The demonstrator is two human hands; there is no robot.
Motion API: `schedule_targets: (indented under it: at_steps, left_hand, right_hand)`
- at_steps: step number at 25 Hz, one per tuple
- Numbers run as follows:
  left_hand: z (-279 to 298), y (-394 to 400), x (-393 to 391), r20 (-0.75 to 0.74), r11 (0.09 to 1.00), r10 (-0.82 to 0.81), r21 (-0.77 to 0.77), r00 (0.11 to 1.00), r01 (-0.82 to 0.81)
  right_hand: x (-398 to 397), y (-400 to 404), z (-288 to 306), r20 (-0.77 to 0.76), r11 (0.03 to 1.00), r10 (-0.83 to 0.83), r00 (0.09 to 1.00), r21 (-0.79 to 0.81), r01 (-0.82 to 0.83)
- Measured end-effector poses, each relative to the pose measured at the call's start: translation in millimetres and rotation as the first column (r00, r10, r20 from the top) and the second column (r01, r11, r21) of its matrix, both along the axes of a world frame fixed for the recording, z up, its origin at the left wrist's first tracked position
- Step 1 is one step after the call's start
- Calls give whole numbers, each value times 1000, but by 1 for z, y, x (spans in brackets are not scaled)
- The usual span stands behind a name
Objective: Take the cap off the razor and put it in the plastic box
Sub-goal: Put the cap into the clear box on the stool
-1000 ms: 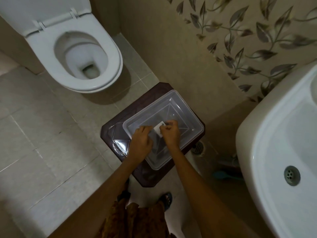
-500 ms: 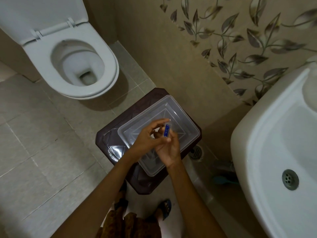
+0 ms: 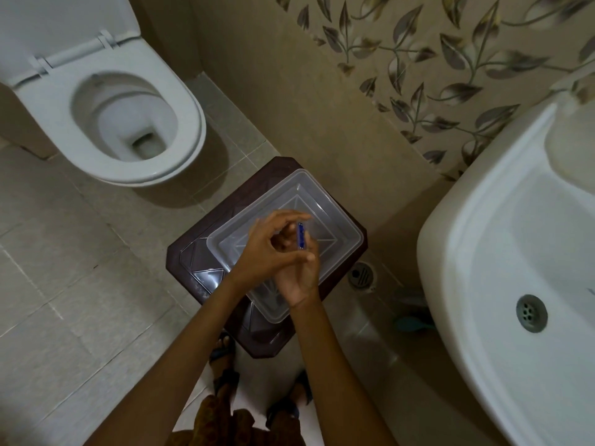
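Here, the white sink (image 3: 502, 252) fills the right side of the view, with a white toilet (image 3: 106, 114) at upper left, its seat down and lid up, on the tiled floor (image 3: 64, 268). Between them a dark brown table (image 3: 190, 255) (a low, faceted plastic one) stands against the leaf-patterned wall (image 3: 418, 59). On it lies the clear plastic box (image 3: 338, 226), open on top, its near corner jutting just past the table's edge. A round floor drain (image 3: 363, 275) sits just beside the table on the sink side.

Both forearms reach in from the bottom of the view and meet above the box. The right hand (image 3: 297, 278) holds the blue razor (image 3: 300, 235) upright, its fingers closed around the lower part so only the top end shows. The left hand (image 3: 267, 246) lies against the right one, its thumb and fingers (image 3: 296, 216) curled together at the top of the razor; whether they actually pinch the cap cannot be told. The razor is raised over the box, not in it.
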State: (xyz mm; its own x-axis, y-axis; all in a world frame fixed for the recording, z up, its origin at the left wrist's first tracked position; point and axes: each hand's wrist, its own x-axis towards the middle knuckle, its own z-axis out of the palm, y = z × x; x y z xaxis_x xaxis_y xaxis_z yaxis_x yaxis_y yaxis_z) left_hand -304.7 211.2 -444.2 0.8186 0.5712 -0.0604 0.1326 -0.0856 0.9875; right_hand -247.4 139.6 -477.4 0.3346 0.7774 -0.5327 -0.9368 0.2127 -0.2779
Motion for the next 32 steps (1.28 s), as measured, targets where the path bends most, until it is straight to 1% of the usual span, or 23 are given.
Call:
schedule_targets:
  at_steps: [3, 5, 8, 12, 14, 16, 18, 19, 20, 21, 22, 23, 24, 25, 26, 27, 28, 29, 30, 32]
  left_hand:
    - [-6, 4, -5, -136, 982, 2, 186, 991, 24]
    - [-10, 5, -7, -149, 968, -24, 242, 988, 60]
    - [-14, 2, -7, -145, 970, -46, 231, 988, 79]
    - [-13, -5, -8, -115, 986, -36, 157, 993, 54]
    - [-9, -7, -5, -118, 983, -20, 179, 993, 41]
    - [-6, -9, -6, -145, 971, 34, 240, 989, 2]
    - [7, -8, -6, -155, 939, 125, 338, 980, -67]
    - [18, -5, -3, -167, 900, 178, 426, 970, -92]
    - [19, -5, -4, -209, 861, 226, 500, 951, -95]
    - [28, -2, -3, -234, 821, 265, 564, 936, -91]
    - [43, 2, -3, -223, 776, 290, 624, 931, -92]
    - [65, 8, 3, -214, 745, 314, 660, 925, -100]
    - [70, 13, 5, -228, 733, 323, 675, 919, -90]
    - [87, 18, 10, -223, 725, 312, 685, 924, -79]
    - [110, 21, 15, -175, 693, 303, 716, 937, -91]
    - [139, 24, 25, -136, 679, 304, 726, 943, -114]
    - [150, 27, 31, -129, 682, 295, 723, 947, -114]
    - [173, 27, 40, -98, 669, 278, 733, 956, -120]
    - [209, 27, 54, -39, 635, 254, 761, 966, -136]
    - [259, 29, 74, 43, 606, 226, 776, 973, -175]
  right_hand:
    - [10, -11, -3, 85, 995, 32, 996, -98, -24]
    - [15, -17, -3, 136, 988, 77, 988, -141, -58]
    - [17, -23, -3, 147, 980, 115, 982, -176, -89]
    - [12, -25, -4, 117, 978, 113, 987, -186, -90]
    - [13, -28, 1, 148, 977, 116, 982, -197, -86]
    - [13, -28, 9, 228, 952, 159, 961, -294, -87]
    - [20, -29, 29, 351, 865, 277, 894, -496, -73]
    - [24, -26, 42, 468, 796, 366, 804, -606, -10]
    - [23, -26, 47, 581, 716, 461, 671, -690, 105]
    - [27, -27, 60, 677, 664, 553, 486, -710, 235]
    - [33, -29, 79, 758, 680, 592, 274, -653, 333]
    - [40, -27, 106, 782, 701, 615, 103, -602, 382]
    - [40, -25, 117, 770, 707, 638, -20, -575, 413]
    - [45, -20, 139, 772, 729, 626, -111, -528, 436]
    - [54, -23, 164, 783, 765, 588, -204, -457, 453]
    - [63, -23, 199, 795, 788, 547, -261, -385, 481]
    - [67, -18, 213, 794, 800, 518, -318, -319, 508]
    - [74, -19, 239, 794, 804, 487, -364, -244, 543]
    - [88, -25, 273, 784, 806, 447, -430, -145, 574]
    - [109, -28, 319, 736, 787, 435, -520, -30, 616]
